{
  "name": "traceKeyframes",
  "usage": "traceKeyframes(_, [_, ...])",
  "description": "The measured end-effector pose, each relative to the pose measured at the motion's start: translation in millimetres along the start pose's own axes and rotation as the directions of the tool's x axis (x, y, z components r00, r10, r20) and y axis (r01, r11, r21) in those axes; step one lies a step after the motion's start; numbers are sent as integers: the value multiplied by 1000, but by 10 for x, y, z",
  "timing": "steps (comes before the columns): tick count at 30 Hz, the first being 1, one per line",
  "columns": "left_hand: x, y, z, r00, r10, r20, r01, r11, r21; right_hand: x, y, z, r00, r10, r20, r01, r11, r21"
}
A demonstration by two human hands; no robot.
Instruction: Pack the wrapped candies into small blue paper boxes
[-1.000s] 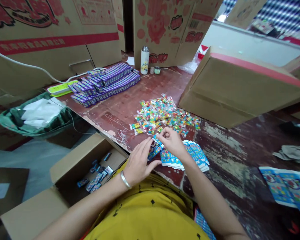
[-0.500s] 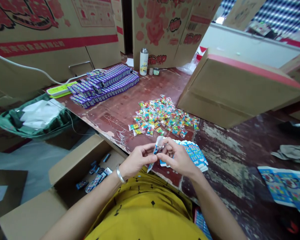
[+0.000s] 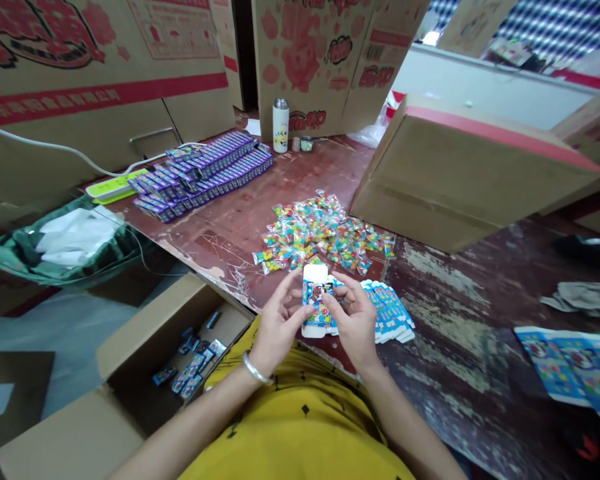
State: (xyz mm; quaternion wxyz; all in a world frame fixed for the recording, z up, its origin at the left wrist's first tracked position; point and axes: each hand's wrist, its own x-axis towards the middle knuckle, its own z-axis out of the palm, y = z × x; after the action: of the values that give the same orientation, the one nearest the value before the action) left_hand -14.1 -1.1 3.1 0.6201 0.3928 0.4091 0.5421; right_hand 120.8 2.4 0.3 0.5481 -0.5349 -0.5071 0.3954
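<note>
A small blue and white carton stands upright between both hands, just above the table's near edge. My left hand grips its left side and my right hand pinches its right side. Behind my right hand lies a fanned stack of flat blue cartons. Beyond that is a heap of small clear candy packets with bright sweets inside.
Rows of purple boxes sit at the table's far left by a yellow-green power strip. A large cardboard box stands at the right. An open carton with several small boxes sits on the floor at left. Blue printed sheets lie far right.
Both hands took one flat carton off the stack, lifted it toward me and turned it upright, so it now shows as an opened-out box held between them.
</note>
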Motion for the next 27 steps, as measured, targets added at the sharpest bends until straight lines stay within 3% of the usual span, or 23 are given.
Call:
traceKeyframes(3, [-18, 49, -52, 998, 51, 48, -55, 995, 80, 5, 27, -7, 999, -51, 7, 51, 998, -23])
traceKeyframes(11, [36, 80, -173, 961, -56, 270, 7, 983, 182, 42, 45, -75, 985, -143, 98, 156, 979, -135])
traceKeyframes(16, [19, 62, -125, 993, 39, 110, -50, 994, 100, 62, -48, -35, 997, -49, 65, 45, 998, 53])
traceKeyframes(18, [15, 70, -114, 997, 33, 63, -37, 997, 63, 88, -95, -24, 993, -33, 110, 23, 996, 87])
traceKeyframes(22, [10, 119, -124, 997, -30, 73, 28, 999, 24, 156, -181, -50, 961, 17, 277, -36, 997, 63])
traceKeyframes(27, [-6, 158, -131, 997, -26, 73, 19, 995, 95, 271, -197, -106, 942, 169, 290, -192, 980, 52])
